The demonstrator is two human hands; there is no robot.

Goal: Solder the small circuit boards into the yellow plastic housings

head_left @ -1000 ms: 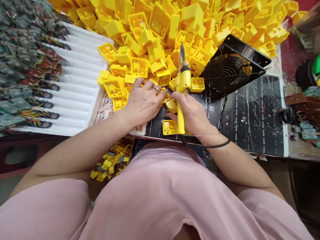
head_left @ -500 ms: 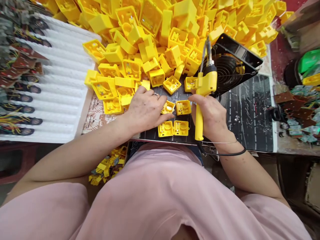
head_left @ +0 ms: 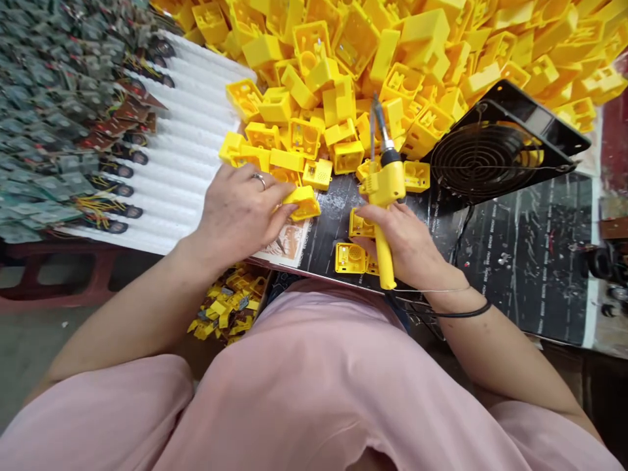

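My right hand [head_left: 407, 245] is closed around a yellow soldering iron [head_left: 384, 196], whose tip points up and away toward the pile. My left hand [head_left: 240, 212] pinches a small yellow plastic housing [head_left: 304, 201] at the left edge of the dark work mat [head_left: 490, 242]. Two more yellow housings [head_left: 350, 257] lie on the mat just below and beside my right hand. A large heap of yellow plastic housings [head_left: 392, 59] fills the back of the table.
A black fan [head_left: 483, 154] leans against the heap at the right. A white ribbed foam tray [head_left: 171, 170] holds rows of circuit boards with wires [head_left: 63, 137] at the left. Yellow scraps [head_left: 228, 314] lie below the table edge. My lap in pink cloth fills the foreground.
My left hand has moved left off the housings on the mat and now holds one housing. The right hand with the iron shifted slightly left; the view swung.
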